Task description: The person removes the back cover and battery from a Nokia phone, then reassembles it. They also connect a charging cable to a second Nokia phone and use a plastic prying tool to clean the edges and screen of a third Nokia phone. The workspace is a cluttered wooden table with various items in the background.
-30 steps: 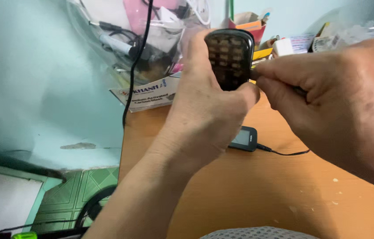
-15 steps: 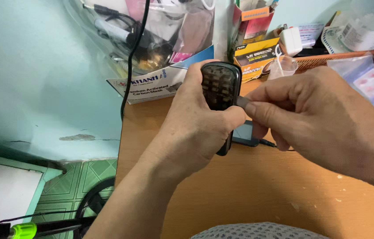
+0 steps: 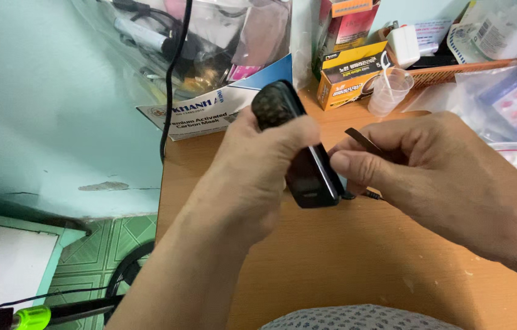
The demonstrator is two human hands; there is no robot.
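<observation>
Head view shows your left hand (image 3: pixel 258 177) has tilted the gripped black remote (image 3: pixel 298 146) edge-on, while your right hand (image 3: pixel 429 165) pinches a thin dark pry tool (image 3: pixel 361 139) toward its seam above the wooden desk's (image 3: pixel 356 256) left edge.

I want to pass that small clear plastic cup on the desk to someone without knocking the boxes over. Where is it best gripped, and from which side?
Grip the clear plastic cup around its upper wall just under the rim, coming from above and the near side. It stands upright with its mouth open, a yellow box stands close on its left, and an orange tray is behind it, so the near side looks freest.
</observation>
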